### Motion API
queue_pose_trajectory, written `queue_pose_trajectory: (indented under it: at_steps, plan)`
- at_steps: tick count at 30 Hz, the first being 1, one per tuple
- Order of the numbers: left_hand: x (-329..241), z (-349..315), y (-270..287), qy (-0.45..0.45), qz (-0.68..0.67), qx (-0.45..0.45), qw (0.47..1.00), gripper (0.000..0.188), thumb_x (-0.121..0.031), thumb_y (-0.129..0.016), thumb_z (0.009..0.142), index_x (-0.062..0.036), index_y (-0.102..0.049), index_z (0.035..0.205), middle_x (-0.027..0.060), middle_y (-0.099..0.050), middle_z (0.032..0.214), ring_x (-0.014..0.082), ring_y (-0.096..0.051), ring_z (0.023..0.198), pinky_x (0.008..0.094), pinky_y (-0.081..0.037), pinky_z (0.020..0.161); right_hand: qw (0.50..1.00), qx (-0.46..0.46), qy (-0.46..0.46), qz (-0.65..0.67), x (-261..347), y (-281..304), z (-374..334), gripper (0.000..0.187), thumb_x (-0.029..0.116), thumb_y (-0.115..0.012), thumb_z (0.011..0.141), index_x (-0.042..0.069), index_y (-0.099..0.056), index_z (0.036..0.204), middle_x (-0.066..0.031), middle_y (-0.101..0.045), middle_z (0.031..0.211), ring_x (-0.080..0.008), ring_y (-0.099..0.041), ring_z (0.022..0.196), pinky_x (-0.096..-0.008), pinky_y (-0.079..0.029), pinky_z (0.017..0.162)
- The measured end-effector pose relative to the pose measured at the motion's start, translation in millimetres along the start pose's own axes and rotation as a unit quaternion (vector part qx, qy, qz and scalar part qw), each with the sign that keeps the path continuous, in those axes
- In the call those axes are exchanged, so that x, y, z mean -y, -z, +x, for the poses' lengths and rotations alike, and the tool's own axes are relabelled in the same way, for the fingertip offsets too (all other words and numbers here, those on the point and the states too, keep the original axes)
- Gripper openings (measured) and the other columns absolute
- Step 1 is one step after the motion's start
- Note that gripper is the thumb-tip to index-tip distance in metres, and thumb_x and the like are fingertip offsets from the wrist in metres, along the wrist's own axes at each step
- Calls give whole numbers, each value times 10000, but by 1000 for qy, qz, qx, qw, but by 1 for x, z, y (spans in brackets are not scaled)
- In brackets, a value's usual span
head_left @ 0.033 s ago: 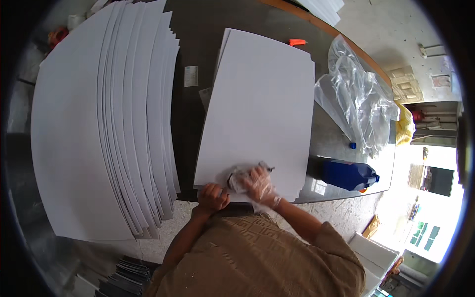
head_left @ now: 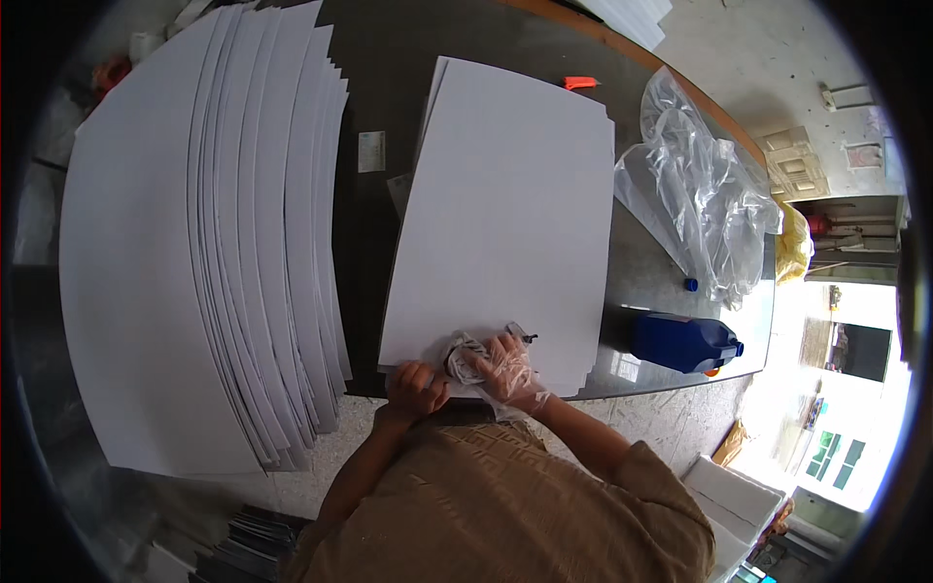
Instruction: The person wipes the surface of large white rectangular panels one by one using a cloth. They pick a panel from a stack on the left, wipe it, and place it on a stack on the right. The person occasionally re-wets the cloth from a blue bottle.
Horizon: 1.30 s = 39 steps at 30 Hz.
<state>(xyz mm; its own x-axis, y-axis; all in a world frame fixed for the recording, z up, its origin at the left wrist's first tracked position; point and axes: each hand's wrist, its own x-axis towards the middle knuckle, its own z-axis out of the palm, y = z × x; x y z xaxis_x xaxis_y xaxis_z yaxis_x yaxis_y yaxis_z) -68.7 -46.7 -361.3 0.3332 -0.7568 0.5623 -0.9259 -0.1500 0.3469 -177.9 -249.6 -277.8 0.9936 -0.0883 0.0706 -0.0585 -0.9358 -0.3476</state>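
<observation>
In front of me lies a stack of large white sheets (head_left: 505, 204), its upper sheets slightly out of line. My left hand (head_left: 416, 391), bare, has its fingers curled over the near edge of the stack toward the left corner; the thumb is hidden. A loose clear plastic glove covers my right hand (head_left: 510, 371), closed on a crumpled greyish cloth (head_left: 465, 358) pressed against the top sheet. Just beyond its knuckles shows a small pale object with a dark tip (head_left: 523, 333); I cannot make out what it is.
A tall fanned pile of white sheets (head_left: 136, 243) fills the left side. On the right are crumpled clear plastic (head_left: 705, 194), a blue cap (head_left: 691, 285) and a blue jug (head_left: 680, 342) lying on its side. An orange cutter (head_left: 580, 83) and a small card (head_left: 371, 152) lie on the dark table (head_left: 389, 58).
My gloved right hand and the cloth shift slightly on the sheet, and the small dark-tipped object shows more clearly. My left hand stays at the near edge.
</observation>
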Motion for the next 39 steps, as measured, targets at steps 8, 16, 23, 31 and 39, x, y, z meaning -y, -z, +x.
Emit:
queue_pose_trajectory:
  at_steps: [8,16,23,31,39]
  plan:
    - [-4,0,4,16,-1,4,1000,334,-262,-657,819,-153,-515,1101,85,-498,1070,258,-530,999,433,-468,859,987,-58,1,-150,-137,11,131,452,329,-760,740,162,-651,1145,-76,-644,1008,-276,-583,948,-428,-458,823]
    - [-5,-7,6,13,33,15,999,310,-300,-633,824,-172,-512,1079,83,-483,1090,261,-518,984,427,-467,851,955,-147,-208,-152,-346,85,320,429,375,-662,872,150,-591,1231,-179,-648,1041,-374,-610,1005,-453,-489,868]
    - [-6,-6,6,16,45,27,998,317,-288,-639,819,-172,-507,1083,93,-475,1098,273,-520,986,455,-476,854,973,-141,-104,-150,-268,62,209,389,411,-667,854,95,-646,1081,-169,-657,990,-348,-617,884,-433,-489,770]
    - [0,6,0,3,26,-11,1000,323,-263,-624,823,-164,-490,1099,98,-474,1093,301,-514,995,471,-466,824,998,-32,-39,-33,-32,12,-77,553,306,-775,684,200,-624,1206,-147,-566,971,-331,-558,881,-491,-449,806]
    - [-3,4,2,12,48,8,999,303,-272,-612,830,-169,-484,1085,92,-466,1100,292,-502,996,469,-436,836,988,-77,-76,-108,-153,44,40,419,239,-675,793,141,-635,1198,-123,-589,889,-311,-567,839,-445,-452,823]
